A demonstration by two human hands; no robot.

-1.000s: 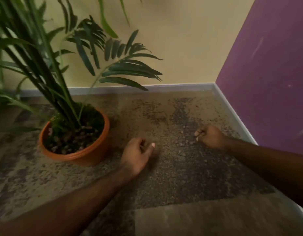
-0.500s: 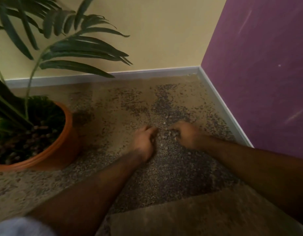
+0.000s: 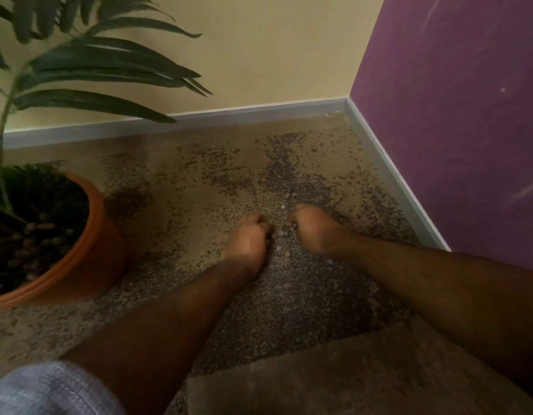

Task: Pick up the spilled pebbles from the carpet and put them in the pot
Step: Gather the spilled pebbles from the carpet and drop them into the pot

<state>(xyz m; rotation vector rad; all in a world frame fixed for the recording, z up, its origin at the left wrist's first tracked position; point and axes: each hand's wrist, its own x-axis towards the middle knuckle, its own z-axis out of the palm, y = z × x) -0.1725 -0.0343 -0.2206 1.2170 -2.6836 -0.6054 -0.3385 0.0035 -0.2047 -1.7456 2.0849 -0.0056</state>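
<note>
Head view: both hands rest on the carpet (image 3: 304,295), close together, with pale pebbles (image 3: 281,233) scattered between them. Left hand (image 3: 248,235) and right hand (image 3: 311,226) each curl their fingers; whether either grip holds pebbles I cannot tell. Pot (image 3: 91,253) stands well apart to the left.

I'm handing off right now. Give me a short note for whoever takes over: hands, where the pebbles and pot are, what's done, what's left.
Left hand and right hand: both on the mottled carpet, fingers curled around a small pile of pale pebbles between them.
Round orange plastic plant pot: to the left, upright, pebbles already on its soil.
Done: loose pebbles gathered together.
Left: lift the pile, drop it in the pot, then collect the strays beyond the hands.
</note>
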